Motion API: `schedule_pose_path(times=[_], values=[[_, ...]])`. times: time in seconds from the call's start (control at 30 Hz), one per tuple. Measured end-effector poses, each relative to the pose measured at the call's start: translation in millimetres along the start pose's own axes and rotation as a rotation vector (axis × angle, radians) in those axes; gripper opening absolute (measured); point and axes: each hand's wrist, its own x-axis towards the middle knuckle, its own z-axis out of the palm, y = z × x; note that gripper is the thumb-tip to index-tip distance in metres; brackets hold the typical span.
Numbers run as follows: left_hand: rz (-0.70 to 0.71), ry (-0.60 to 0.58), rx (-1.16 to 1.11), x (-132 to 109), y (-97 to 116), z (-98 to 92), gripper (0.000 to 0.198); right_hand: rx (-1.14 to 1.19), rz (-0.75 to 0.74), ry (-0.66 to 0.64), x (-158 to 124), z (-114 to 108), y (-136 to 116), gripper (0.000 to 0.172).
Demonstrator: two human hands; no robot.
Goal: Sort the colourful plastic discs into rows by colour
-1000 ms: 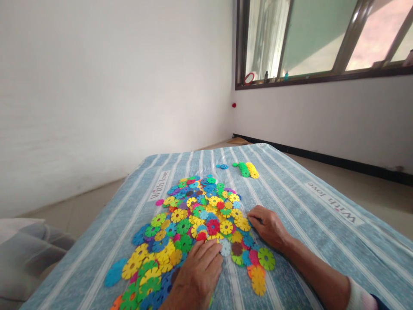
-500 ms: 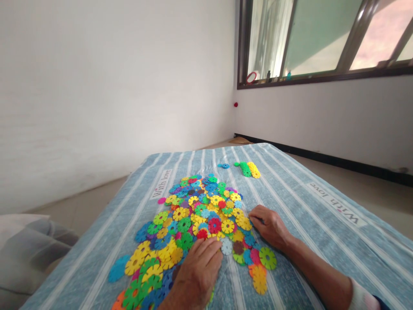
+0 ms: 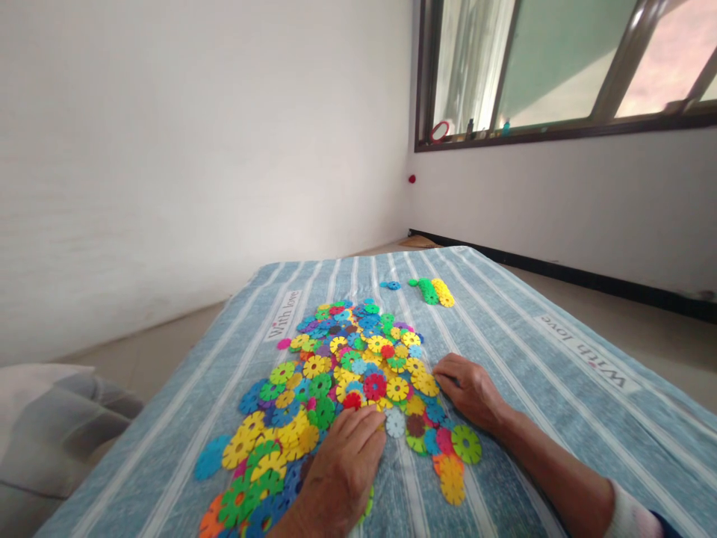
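Plain white walls point(image 3: 196, 149) and a dark-framed window point(image 3: 560, 67) stand beyond a desk point(image 3: 364, 260) spread with a blue, pale-striped cloth point(image 3: 504, 344), and on it lies a broad, loose pile of discs point(image 3: 355, 366), the landmark for all that follows. Over the last second only the view has drifted a little; both hands and the discs keep their places, so the handling seems to be at a pause, with nothing visibly picked out. At the near edge of the pile, the left hand point(image 3: 350, 456) lies palm down, its fingers together and slightly bent; whether they grip a disc underneath cannot be told. Just right of the pile, the right hand point(image 3: 467, 388) rests with curled fingers close by some yellow discs point(image 3: 426, 382); contact and grip are unclear there too. The discs look like thin, smooth plastic, round and flower-like, many with a central hole and slots cut around the rim, overlapping at slight tilts. Beyond the pile's far right side, a green row point(image 3: 429, 291) and a yellow row point(image 3: 443, 293) sit side by side, each of closely set discs, with a small blue group point(image 3: 393, 285) to their left. A pale grey disc point(image 3: 395, 423) lies just beside the left fingertips.
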Motion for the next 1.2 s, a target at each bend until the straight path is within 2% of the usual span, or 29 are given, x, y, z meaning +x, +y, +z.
schedule_pose_path(times=[0.2, 0.5, 1.2], values=[[0.004, 0.001, 0.021, 4, 3, -4.5, 0.032, -0.040, -0.009, -0.020, 0, 0, 1, 0.023], [0.021, 0.025, 0.128, 20, 9, -23.9, 0.031, -0.040, -0.015, -0.037, -2, -2, -1, 0.022], [0.016, 0.009, 0.114, 19, 10, -24.3, 0.022, -0.057, -0.038, -0.027, -2, -2, 2, 0.022]])
